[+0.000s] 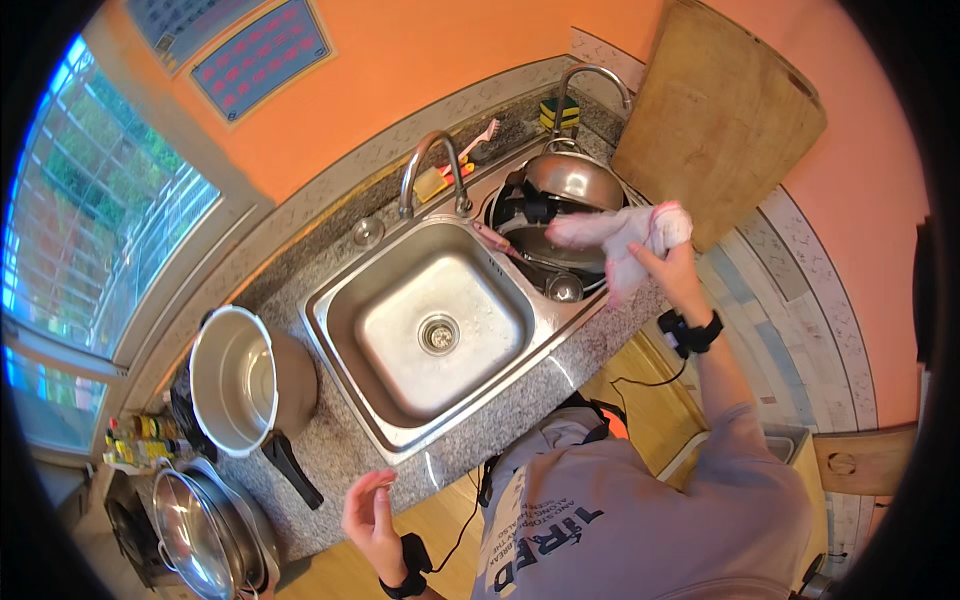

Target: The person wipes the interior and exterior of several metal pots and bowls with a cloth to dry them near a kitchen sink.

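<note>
A white cloth with pink edging (626, 236) is in the grip of my right hand (671, 270), held over the right basin and its near rim. Beneath the cloth, pots and pans, among them an upturned metal bowl or lid (574, 180), fill that basin; the cloth hides part of them. My left hand (370, 510) is off the counter's front edge with fingers curled and parted, nothing visible in it. Nearest to it are the stainless-steel sink basin (420, 337), with a drain strainer (439, 335), and the black handle (292, 469) of a deep metal pot (296, 382).
Stacked metal pans (199, 529) stand at the counter's left end, with bottles (142, 442) behind. A curved faucet (420, 165) rises behind the left basin, another faucet (592, 71) behind the right. A large wooden board (727, 112) leans on the right wall. Brushes (446, 176) lie behind the sink.
</note>
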Tool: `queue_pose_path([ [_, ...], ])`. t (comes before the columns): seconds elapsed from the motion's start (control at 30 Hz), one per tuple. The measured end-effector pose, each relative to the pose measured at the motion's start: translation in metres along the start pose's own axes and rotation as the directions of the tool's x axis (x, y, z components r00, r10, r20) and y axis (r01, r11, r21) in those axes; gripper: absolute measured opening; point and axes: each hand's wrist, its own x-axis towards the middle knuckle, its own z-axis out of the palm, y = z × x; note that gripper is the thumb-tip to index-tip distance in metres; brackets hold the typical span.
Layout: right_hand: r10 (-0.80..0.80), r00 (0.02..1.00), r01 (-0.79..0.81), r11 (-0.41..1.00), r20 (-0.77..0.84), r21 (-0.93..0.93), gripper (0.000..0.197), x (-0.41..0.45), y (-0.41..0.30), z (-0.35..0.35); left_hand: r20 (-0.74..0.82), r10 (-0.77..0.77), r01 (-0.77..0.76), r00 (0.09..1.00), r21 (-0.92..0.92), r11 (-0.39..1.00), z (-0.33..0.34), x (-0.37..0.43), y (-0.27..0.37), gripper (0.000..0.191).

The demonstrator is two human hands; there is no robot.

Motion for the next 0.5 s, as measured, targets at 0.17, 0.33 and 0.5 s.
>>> queue_pose_path([
  [0.17,-0.128,0.926,0.304,0.811,0.355,-0.501,0.040,0.062,0.062,-0.002,0.327,0.006,-0.027,0.945,0.060,0.998,0.092,0.066,0.028,0.020],
  [0.33,-0.300,0.772,0.577,0.698,0.560,-0.423,0.029,0.079,0.130,0.029,0.392,-0.041,0.025,0.919,0.044,0.999,0.156,0.106,0.026,0.019],
  [0.5,-0.504,0.657,0.729,0.613,0.561,-0.304,0.023,0.102,0.143,0.020,0.429,-0.026,-0.024,0.903,0.112,0.993,0.175,0.131,0.025,0.020],
])
